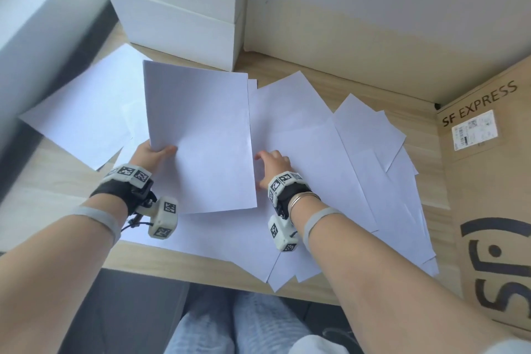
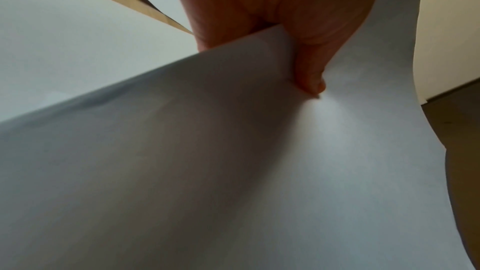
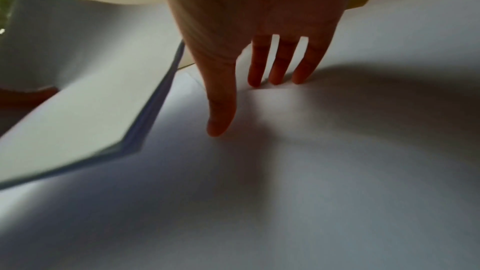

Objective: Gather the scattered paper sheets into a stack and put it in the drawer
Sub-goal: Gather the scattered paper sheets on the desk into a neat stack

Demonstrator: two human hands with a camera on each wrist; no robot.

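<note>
Several white paper sheets lie scattered and overlapping on the wooden desk. My left hand pinches the left edge of a small lifted stack of sheets, thumb on top; in the left wrist view the thumb presses on that stack. My right hand rests to the right of the stack, with straight fingertips touching a flat sheet. The lifted stack's edge shows at the left of the right wrist view. No drawer is in view.
A white box-like unit stands at the back of the desk. A large SF Express cardboard box blocks the right side. More sheets lie at the left, some overhanging the front edge. My legs are below the desk.
</note>
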